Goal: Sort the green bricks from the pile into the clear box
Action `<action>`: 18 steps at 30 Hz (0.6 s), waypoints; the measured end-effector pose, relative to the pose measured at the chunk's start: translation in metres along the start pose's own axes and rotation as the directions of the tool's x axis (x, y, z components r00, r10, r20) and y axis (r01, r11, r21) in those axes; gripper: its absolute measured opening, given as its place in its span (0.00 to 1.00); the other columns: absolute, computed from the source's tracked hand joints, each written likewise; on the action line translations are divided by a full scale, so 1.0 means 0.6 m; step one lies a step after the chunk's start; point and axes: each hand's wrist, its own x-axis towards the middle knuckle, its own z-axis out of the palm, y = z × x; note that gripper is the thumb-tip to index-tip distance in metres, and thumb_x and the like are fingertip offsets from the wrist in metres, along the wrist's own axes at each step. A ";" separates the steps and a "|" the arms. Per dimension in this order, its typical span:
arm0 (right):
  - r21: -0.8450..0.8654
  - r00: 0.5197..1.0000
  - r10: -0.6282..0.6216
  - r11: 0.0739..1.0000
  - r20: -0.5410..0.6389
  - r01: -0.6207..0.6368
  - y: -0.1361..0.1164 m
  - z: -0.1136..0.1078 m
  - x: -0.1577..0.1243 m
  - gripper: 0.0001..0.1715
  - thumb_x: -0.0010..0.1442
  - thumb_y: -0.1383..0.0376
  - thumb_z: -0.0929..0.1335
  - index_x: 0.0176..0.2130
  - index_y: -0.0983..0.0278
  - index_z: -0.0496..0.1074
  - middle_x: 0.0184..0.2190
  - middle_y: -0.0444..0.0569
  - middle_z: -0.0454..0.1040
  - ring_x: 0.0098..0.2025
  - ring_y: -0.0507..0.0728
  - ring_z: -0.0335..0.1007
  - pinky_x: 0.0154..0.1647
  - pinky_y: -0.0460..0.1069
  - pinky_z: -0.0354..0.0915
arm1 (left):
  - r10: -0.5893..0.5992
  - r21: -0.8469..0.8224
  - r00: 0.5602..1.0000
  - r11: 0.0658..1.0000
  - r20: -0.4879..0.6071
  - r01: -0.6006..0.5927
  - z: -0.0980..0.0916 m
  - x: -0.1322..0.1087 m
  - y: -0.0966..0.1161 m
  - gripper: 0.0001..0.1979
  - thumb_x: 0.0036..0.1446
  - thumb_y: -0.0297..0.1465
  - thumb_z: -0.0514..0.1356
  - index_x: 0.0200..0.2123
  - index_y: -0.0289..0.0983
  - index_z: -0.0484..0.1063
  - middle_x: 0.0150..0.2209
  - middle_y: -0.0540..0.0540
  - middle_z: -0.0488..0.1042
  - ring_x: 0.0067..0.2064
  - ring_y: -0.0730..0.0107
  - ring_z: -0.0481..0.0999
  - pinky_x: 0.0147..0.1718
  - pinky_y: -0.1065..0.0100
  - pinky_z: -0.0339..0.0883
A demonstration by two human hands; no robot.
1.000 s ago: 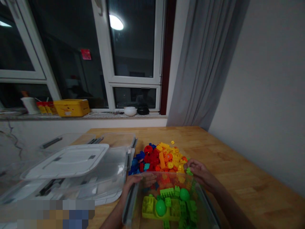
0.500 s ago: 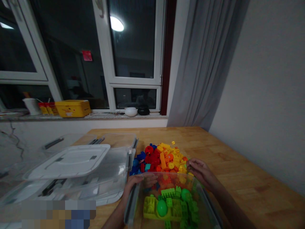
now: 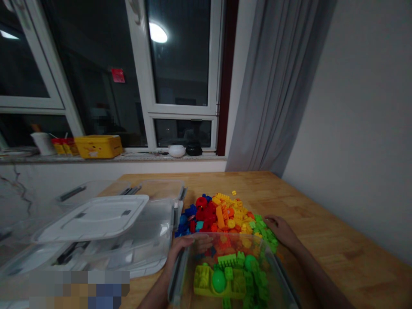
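Observation:
In front of me a clear plastic box (image 3: 189,296) holds several green and yellow-green toy building blocks (image 3: 219,281), one of them rounded like an egg. My left hand (image 3: 182,249) grips the box at its far left corner, with some fingers seen through the clear wall. Beyond the box lies a colour-grouped heap of blocks: blue (image 3: 185,221), red (image 3: 207,212), orange and yellow (image 3: 236,210). Green blocks (image 3: 265,234) form its right end. My right hand (image 3: 281,231) is beside those green blocks, fingers bent and drawn together; what they hold, if anything, is hidden.
Clear boxes (image 3: 157,219) and a white lid (image 3: 96,219) are stacked on the left of the wooden table (image 3: 325,244). One yellow piece (image 3: 234,192) lies apart behind the heap. A yellow box (image 3: 98,146) and two small bowls (image 3: 177,150) stand on the windowsill.
My right hand has shifted right and slightly down, from the heap's right edge to beside the green blocks, which now show more. My left hand and the box stay put.

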 end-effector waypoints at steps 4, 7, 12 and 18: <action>-0.033 0.999 -0.006 0.999 0.054 0.008 -0.002 -0.001 -0.001 0.25 0.49 0.47 0.68 0.37 0.63 0.78 0.38 0.53 0.79 0.43 0.63 0.74 0.50 0.56 0.65 | 0.001 -0.026 1.000 1.000 -0.019 -0.002 -0.004 0.001 -0.004 0.21 0.50 0.32 0.55 0.43 0.28 0.78 0.49 0.33 0.77 0.52 0.45 0.74 0.58 0.49 0.57; -0.012 0.997 -0.004 1.000 0.078 0.005 -0.004 -0.007 -0.001 0.24 0.48 0.47 0.69 0.34 0.62 0.78 0.36 0.53 0.80 0.41 0.63 0.74 0.47 0.56 0.66 | -0.022 -0.037 1.000 0.999 0.003 0.022 -0.011 0.003 -0.007 0.22 0.51 0.32 0.54 0.45 0.27 0.77 0.49 0.32 0.77 0.53 0.46 0.74 0.59 0.49 0.56; -0.005 0.994 -0.013 1.000 0.105 0.014 -0.018 -0.014 -0.006 0.22 0.48 0.47 0.69 0.32 0.62 0.78 0.34 0.51 0.80 0.39 0.64 0.74 0.46 0.55 0.66 | -0.013 -0.077 1.000 0.997 0.007 0.014 -0.014 0.002 -0.009 0.23 0.50 0.32 0.54 0.45 0.26 0.77 0.49 0.30 0.76 0.53 0.42 0.73 0.58 0.45 0.56; 0.029 0.993 -0.031 0.999 0.115 0.028 -0.022 -0.013 -0.006 0.21 0.48 0.48 0.69 0.32 0.62 0.78 0.34 0.51 0.80 0.39 0.62 0.73 0.44 0.54 0.67 | -0.023 -0.051 1.000 0.998 -0.014 0.022 -0.003 -0.001 -0.004 0.22 0.51 0.32 0.53 0.45 0.26 0.77 0.49 0.31 0.77 0.54 0.45 0.73 0.57 0.48 0.58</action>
